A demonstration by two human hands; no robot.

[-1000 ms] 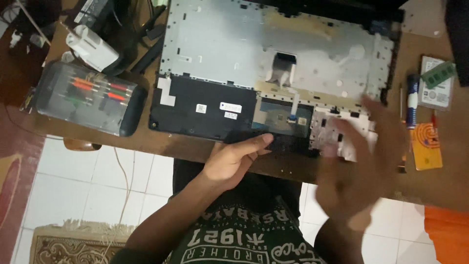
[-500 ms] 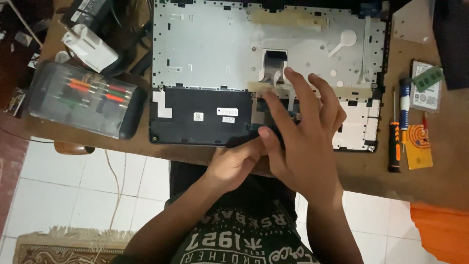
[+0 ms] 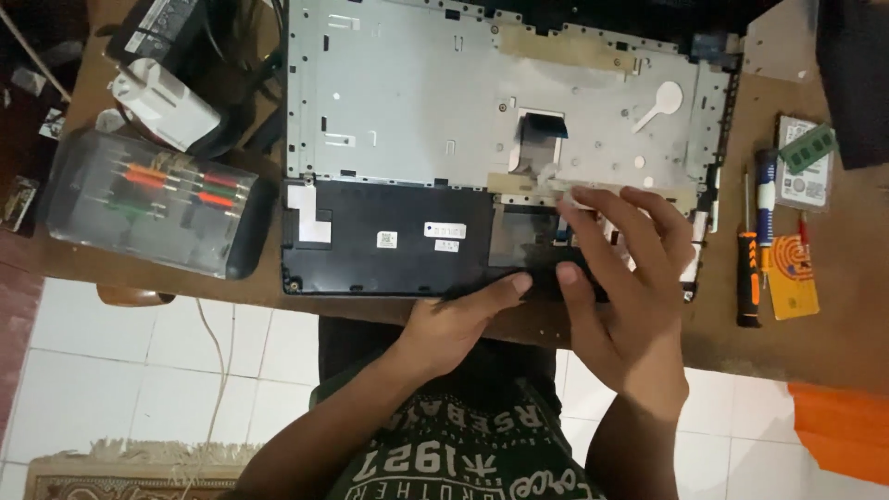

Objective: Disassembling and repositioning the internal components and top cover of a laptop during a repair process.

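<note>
Opened laptop base (image 3: 417, 139) flat on brown table (image 3: 833, 324), underside up: silver metal plate on far half, black palm-rest section w/ small white stickers on near half. Bottom cover already off, so well into teardown by the look of it; plate itself in place, flat ribbon cable (image 3: 537, 139) seated in cutout near centre.

Left hand (image 3: 458, 324) at near edge of base, fingers loosely extended, fingertips pressing on black section, gripping nothing. Right hand (image 3: 620, 278) spread over right part of black section, fingertips up near pale strip at plate's edge; open, nothing clearly pinched, though contact under fingers hidden.

Clear screwdriver-bit case (image 3: 148, 199) to left, white charger (image 3: 167, 102) beyond it. To right: orange-handled screwdriver (image 3: 748, 268), blue-white pen-like tool (image 3: 765, 199), orange card (image 3: 795, 278), hard drive (image 3: 804, 176) w/ green RAM stick (image 3: 810, 146) on top — both apparently pulled already. Remaining, judging by state: plate, cable, parts beneath.
</note>
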